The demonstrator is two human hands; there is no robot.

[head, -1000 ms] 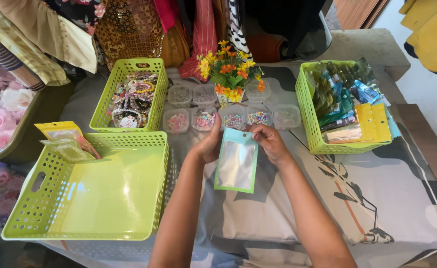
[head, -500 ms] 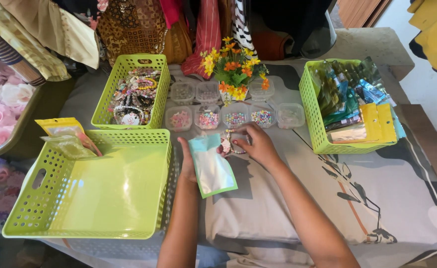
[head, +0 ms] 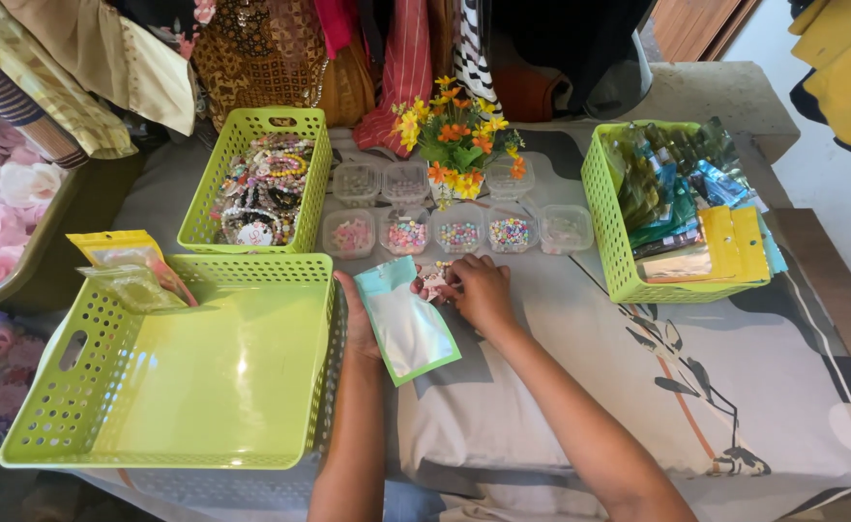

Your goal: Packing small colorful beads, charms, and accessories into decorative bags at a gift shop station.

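Gripping a teal-edged white pouch (head: 406, 324), the left hand (head: 360, 314) — right hand (head: 479, 290) pinches a small beaded piece (head: 435, 280).

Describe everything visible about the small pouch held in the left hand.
The pouch is a small flat rectangular bag with a mint-green border and a frosted whitish face, apparently thin plastic or foil. It is tilted, its top edge toward the bead boxes and its lower corner pointing down and right. The left hand grips its left edge from behind, holding it just above the cloth-covered table, beside the large empty green basket. The right hand sits at its upper right, pinching a small pinkish item near the opening.
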